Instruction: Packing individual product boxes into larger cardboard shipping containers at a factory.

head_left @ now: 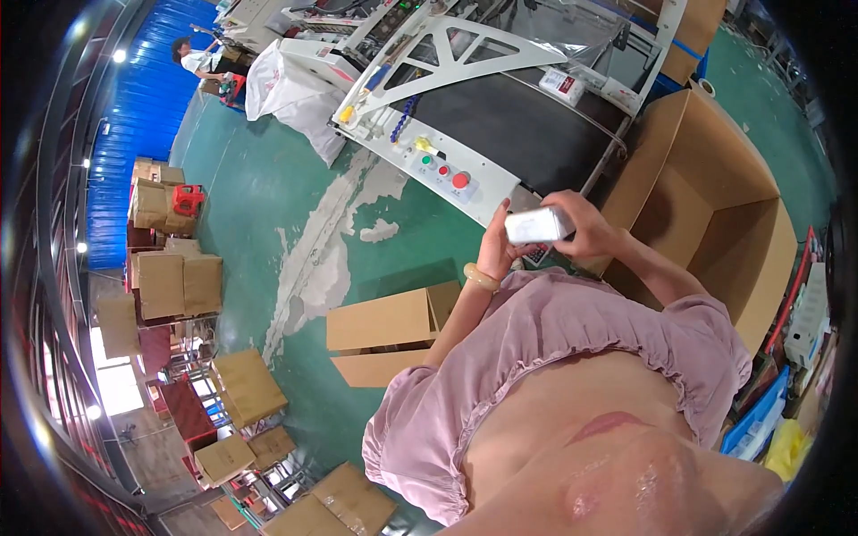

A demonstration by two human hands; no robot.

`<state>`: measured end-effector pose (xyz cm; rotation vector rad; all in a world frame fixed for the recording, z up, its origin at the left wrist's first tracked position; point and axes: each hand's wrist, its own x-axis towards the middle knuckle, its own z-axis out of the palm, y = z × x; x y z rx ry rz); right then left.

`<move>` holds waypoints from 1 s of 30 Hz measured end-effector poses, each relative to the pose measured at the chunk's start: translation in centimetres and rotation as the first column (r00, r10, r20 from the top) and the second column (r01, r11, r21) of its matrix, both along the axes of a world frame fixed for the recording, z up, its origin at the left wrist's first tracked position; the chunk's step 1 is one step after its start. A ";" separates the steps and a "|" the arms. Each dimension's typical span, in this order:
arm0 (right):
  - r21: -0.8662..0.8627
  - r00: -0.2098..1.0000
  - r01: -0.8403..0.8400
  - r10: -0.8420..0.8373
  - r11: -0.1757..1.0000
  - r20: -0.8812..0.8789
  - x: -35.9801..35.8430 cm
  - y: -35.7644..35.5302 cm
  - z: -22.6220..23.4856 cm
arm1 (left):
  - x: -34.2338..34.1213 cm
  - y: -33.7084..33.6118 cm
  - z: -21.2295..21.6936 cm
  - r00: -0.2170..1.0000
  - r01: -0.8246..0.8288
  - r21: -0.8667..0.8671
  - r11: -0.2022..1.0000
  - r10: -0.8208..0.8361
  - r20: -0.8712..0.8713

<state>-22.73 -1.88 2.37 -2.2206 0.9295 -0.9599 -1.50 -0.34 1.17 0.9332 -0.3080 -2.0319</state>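
one white packet point(536, 225), flat and oblong with a glossy wrap, is held at chest height between two hands, just in front of the conveyor's control panel point(444, 170). the right hand point(585, 228) is closed over its right end; the left hand point(497, 250) is cupped against its left end and underside, a pale bangle point(480, 278) on that wrist. three round buttons are counted on the panel: yellow, green, red. one black belt point(518, 125), matte, carries two more white packets point(563, 85). one large open cardboard box point(715, 205) stands to the right; one smaller box point(393, 330) lies on the green floor point(259, 205).
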 end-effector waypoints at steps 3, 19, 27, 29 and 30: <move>0.229 0.981 0.175 -0.190 0.958 0.042 -1.3 -1.1 -0.1 | 0.5 0.1 -2.2 0.984 0.004 0.007 1.000 -0.005 0.179; 0.606 -0.098 0.764 -0.968 -0.221 -0.230 -16.0 -18.2 -11.7 | 2.6 1.2 -2.6 0.964 0.010 0.027 1.000 -0.017 0.264; 0.675 0.089 0.732 -0.969 -0.094 -0.231 -16.1 -17.8 -14.3 | 4.4 2.0 -2.4 0.949 0.013 0.061 0.998 -0.032 0.313; 0.646 0.130 0.760 -0.956 -0.075 -0.264 -17.3 -17.0 -14.3 | 3.9 1.8 -2.5 0.947 0.066 0.093 0.993 -0.092 0.307; 0.622 0.198 0.783 -0.936 -0.028 -0.292 -17.2 -16.7 -13.9 | 3.8 1.9 -2.4 0.945 0.086 0.111 0.990 -0.117 0.307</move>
